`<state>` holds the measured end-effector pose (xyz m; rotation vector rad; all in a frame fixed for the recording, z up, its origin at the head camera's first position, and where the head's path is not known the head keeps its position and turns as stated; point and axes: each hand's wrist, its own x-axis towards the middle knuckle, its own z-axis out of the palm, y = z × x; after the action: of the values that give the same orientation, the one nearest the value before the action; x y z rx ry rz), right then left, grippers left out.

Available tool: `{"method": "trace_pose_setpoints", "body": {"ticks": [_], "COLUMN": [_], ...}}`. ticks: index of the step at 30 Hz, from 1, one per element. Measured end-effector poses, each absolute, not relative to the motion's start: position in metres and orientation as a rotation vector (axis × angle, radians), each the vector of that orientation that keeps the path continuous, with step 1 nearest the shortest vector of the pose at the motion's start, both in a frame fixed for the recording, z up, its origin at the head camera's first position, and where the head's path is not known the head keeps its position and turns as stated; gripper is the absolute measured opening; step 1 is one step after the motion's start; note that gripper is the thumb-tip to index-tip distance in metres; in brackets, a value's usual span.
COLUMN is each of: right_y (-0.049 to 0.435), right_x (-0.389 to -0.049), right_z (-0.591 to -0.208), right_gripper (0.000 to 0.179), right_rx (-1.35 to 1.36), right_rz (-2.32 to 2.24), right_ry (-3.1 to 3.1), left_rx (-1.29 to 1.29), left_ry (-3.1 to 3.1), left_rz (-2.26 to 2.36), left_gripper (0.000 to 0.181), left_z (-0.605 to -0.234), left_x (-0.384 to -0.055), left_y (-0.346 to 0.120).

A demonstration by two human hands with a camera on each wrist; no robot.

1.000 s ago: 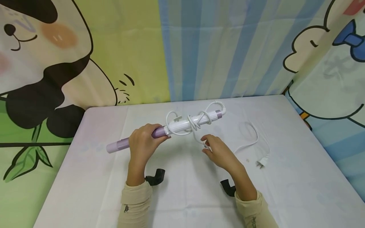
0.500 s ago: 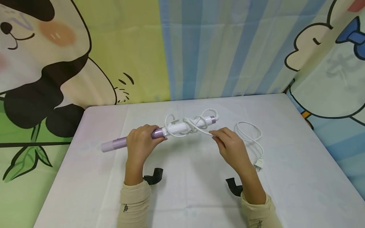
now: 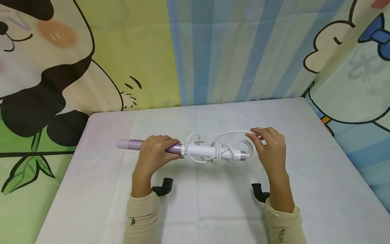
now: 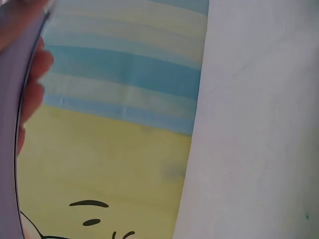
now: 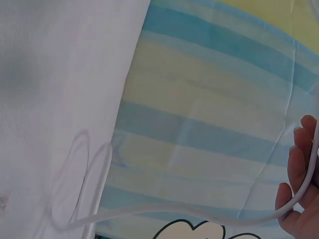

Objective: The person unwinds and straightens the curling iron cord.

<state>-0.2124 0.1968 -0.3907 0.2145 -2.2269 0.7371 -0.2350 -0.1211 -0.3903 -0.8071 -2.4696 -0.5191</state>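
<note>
A curling iron (image 3: 198, 150) with a lilac barrel and white handle is held nearly level above the table. My left hand (image 3: 156, 149) grips it round the barrel, next to the handle. In the left wrist view the barrel (image 4: 9, 124) runs down the left edge, with fingertips (image 4: 35, 99) behind it. White cord (image 3: 233, 132) is wound in loose loops around the handle. Right of the handle's end, my right hand (image 3: 270, 147) pinches a stretch of this cord between thumb and fingers. The right wrist view shows the cord (image 5: 164, 208) trailing from the fingers toward the table. The plug is hidden.
A white cloth covers the table (image 3: 201, 210). Behind it hangs a striped and cartoon-printed curtain (image 3: 213, 51), continuing along the right side. Black curved pieces (image 3: 164, 187) stick out at both wrists.
The right hand, at first beside the cord, has taken hold of it and drawn it right and up past the handle's end. The iron has swung closer to level; the left hand keeps its grip.
</note>
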Motion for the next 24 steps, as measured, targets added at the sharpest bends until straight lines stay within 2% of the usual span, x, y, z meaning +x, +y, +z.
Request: {"method": "trace_pose_setpoints", "body": {"ticks": [7,13,18,21,24], "right_y": [0.209,0.206,0.198,0.191,0.186], "right_x": [-0.218,-0.221,-0.220,-0.218,-0.212], "right_z": [-0.399,-0.404,-0.412,-0.414,-0.407], "right_gripper": [0.017,0.014,0.018,0.026,0.047], "right_rx": [0.235,0.344,0.324,0.324,0.346], "right_rz": [0.774,0.717,0.603,0.505,0.488], "right_ry": [-2.397,-2.710,-2.965,-3.141,-3.268], "left_rx": [-0.852,-0.622,-0.385,-0.258,-0.173], "left_ry": [-2.330,-2.303,-2.299,-2.290,-2.288], "left_rz": [-0.711,-0.641,-0.584,-0.590,-0.581], "left_gripper": [0.042,0.042,0.043,0.043,0.043], "left_z": [-0.387,-0.384,-0.385,-0.386,-0.386], "left_x": [-0.235,-0.234,-0.236,-0.236,-0.237], "left_y": [-0.125,-0.128,-0.130,-0.131,-0.130]}}
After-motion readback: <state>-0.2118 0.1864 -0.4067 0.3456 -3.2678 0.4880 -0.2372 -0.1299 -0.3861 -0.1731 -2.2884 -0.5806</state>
